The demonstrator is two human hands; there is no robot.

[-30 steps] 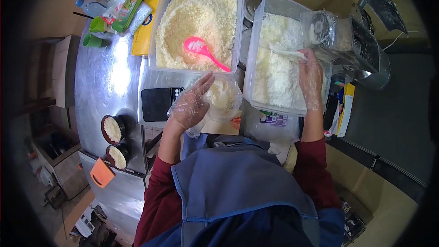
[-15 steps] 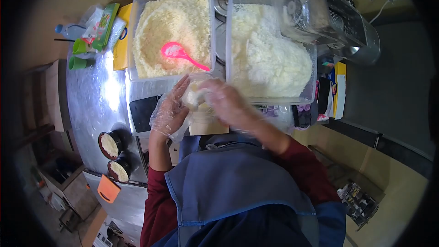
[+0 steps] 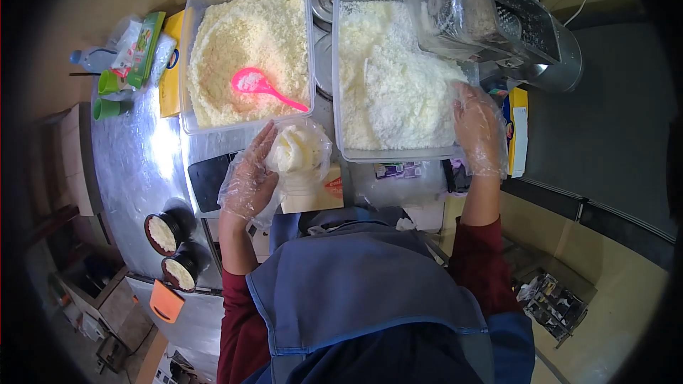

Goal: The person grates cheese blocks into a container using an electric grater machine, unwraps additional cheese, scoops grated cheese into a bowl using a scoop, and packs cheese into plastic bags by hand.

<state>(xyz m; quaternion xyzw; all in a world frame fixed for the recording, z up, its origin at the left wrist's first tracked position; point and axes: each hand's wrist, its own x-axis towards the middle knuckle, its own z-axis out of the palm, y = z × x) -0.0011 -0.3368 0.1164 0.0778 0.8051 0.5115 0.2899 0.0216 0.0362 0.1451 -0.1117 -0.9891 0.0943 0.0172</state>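
Observation:
Both of my hands wear clear plastic gloves. My left hand (image 3: pixel 249 179) cups the side of a clear plastic bag (image 3: pixel 320 144) that holds a white mound of what looks like grated cheese (image 3: pixel 290 151). Its fingers reach up along the bag, and the thumb lies low beside it. On the right, my right hand (image 3: pixel 478 128) reaches over the wall of the right tub (image 3: pixel 398 154). Its fingers bend together into the white gratings (image 3: pixel 409 92) at that tub's right side; the fingertips are partly hidden.
A left tub (image 3: pixel 245 125) of yellowish gratings holds a pink spoon (image 3: pixel 267 89). A grating machine (image 3: pixel 491 21) overhangs the right tub. Two dark bowls (image 3: pixel 186 229) with white filling, a dark phone-like slab (image 3: pixel 212 183), green cups (image 3: pixel 107 108) and a carton (image 3: pixel 313 200) are nearby.
My right hand has gone from over the bag to the right side of the right tub. My left hand stays by the bag, whose white contents are now uncovered. The view has shifted slightly.

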